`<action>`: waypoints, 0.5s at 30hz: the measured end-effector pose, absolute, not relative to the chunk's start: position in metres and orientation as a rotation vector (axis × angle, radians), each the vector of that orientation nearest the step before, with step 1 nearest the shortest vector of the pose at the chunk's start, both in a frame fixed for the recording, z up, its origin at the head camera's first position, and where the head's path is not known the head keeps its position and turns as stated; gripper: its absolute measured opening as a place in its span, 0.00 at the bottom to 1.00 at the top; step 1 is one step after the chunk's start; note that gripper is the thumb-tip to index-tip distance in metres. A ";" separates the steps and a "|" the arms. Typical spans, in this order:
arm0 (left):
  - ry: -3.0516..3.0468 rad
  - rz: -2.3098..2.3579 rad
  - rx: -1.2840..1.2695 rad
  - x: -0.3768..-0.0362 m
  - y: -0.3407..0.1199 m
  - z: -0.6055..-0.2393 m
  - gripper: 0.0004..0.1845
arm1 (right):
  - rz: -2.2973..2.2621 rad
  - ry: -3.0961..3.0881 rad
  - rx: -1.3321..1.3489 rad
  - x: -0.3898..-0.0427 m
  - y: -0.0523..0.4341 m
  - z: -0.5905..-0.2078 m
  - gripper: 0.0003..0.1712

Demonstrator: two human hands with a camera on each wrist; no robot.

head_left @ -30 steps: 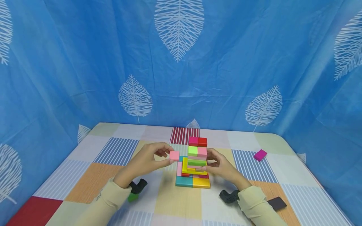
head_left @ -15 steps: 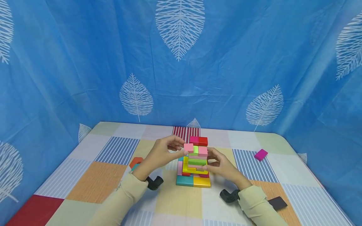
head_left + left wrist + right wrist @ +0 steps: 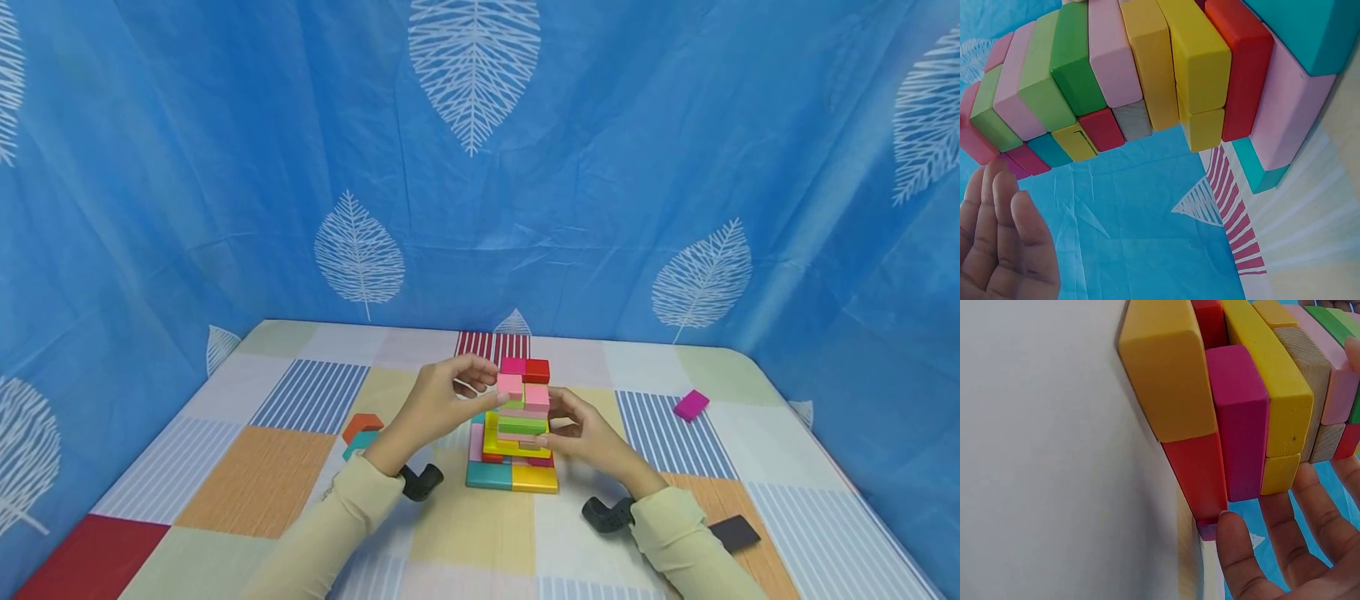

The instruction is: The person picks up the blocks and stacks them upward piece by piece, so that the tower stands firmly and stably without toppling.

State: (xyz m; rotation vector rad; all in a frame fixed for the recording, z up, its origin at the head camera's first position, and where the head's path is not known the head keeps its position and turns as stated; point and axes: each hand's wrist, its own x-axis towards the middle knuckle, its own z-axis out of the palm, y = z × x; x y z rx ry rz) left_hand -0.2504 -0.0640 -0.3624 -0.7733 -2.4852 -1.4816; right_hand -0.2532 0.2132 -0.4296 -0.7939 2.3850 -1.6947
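A layered tower of coloured wooden blocks stands mid-table on a wider base of teal and orange blocks. My left hand pinches a small pink block at the tower's upper left, where the block sits against a light green one. In the left wrist view, that hand's fingertips reach the pink block's end; the thumb is out of sight there. Around the tower's right side, my right hand holds it, thumb on the front and fingers behind. The right wrist view shows those fingers along the blocks.
Left of the tower lie an orange block and a teal block, partly behind the left wrist. A magenta block lies far right, and a dark flat object is beside the right sleeve. Blue curtains surround the table.
My left hand has carried the pink block rightward and up onto the tower's top left, above the light green block. The right hand has kept its place on the tower.
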 end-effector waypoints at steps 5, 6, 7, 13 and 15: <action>-2.485 -1.491 -0.749 -0.251 -0.061 -0.362 0.20 | -1.692 2.387 -0.793 -0.254 0.212 -0.430 0.38; -2.486 -1.494 -0.744 -0.251 -0.061 -0.361 0.20 | -1.690 2.390 -0.785 -0.254 0.212 -0.430 0.38; -2.487 -1.498 -0.741 -0.251 -0.060 -0.361 0.20 | -1.689 2.390 -0.784 -0.254 0.212 -0.430 0.38; -2.492 -1.502 -0.736 -0.250 -0.060 -0.361 0.20 | -1.672 2.407 -0.763 -0.255 0.213 -0.431 0.39; -2.491 -1.489 -0.750 -0.249 -0.062 -0.361 0.20 | -1.671 2.408 -0.764 -0.255 0.213 -0.431 0.39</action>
